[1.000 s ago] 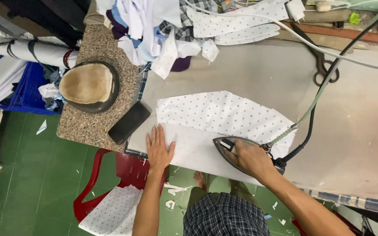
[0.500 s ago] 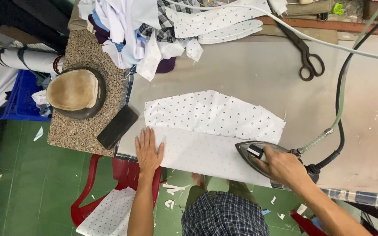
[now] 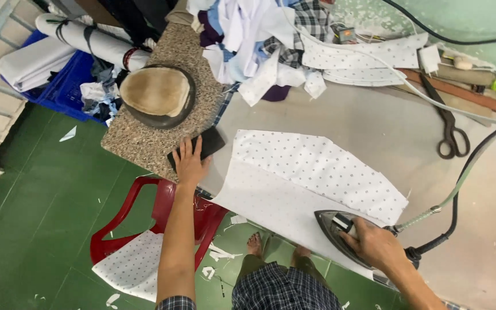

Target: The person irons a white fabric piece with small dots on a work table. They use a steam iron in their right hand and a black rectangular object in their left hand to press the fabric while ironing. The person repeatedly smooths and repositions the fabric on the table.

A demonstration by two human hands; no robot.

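1. My right hand [image 3: 377, 245] is clenched round the handle of the iron [image 3: 345, 236], which sits on the dotted white fabric piece [image 3: 311, 178] at the table's [image 3: 374, 120] near edge.
2. My left hand [image 3: 190, 163] lies flat with fingers spread, grasping nothing, resting on the black pad [image 3: 205, 146] at the near corner of the granite slab [image 3: 144, 143].
3. Half a second ago that left hand pressed the fabric's left end; it has since shifted off the cloth onto the pad. The iron has stayed at the fabric's right end.
4. I count one iron, one pair of scissors [image 3: 449, 129] by the far edge, one red plastic chair [image 3: 144, 221] on the floor.
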